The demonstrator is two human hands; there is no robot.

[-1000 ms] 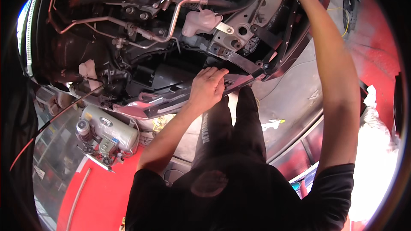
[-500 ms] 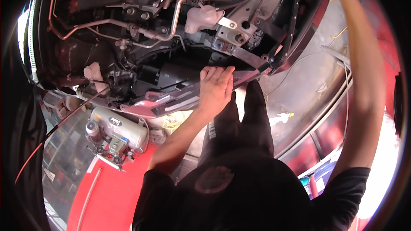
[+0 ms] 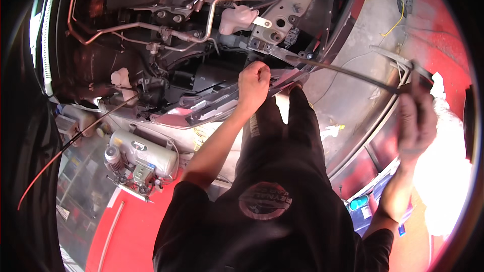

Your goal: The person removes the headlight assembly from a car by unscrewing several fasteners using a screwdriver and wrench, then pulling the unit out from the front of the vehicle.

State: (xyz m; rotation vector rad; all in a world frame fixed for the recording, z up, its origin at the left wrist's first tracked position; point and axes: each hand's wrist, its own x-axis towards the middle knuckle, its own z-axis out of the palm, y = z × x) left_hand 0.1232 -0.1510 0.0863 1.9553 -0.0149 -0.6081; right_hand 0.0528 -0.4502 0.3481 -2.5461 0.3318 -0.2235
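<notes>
My left hand [image 3: 253, 85] has curled fingers at the front edge panel [image 3: 212, 107] of the open engine bay; what, if anything, they grip is hidden. At the right, my right hand [image 3: 414, 121] is closed on a long dark bar [image 3: 353, 74] with a short upright piece at its near end. The bar slants up leftward, its far end over the metal bracket beside my left hand. Behind are a white plastic reservoir [image 3: 236, 20], bent metal pipes [image 3: 123, 27] and a grey bolted frame plate [image 3: 269, 34].
A silver air compressor [image 3: 143, 153] stands below left on the floor by a red mat [image 3: 121, 231]. A thin rod [image 3: 70, 141] crosses the left side. A yellow cable [image 3: 396, 25] and a bright white bundle [image 3: 443, 161] lie at right; my legs are below the car's edge.
My right hand has come down from the upper right with the long bar in it. My left hand has shifted slightly up, its fingers more curled. The view has shifted a little.
</notes>
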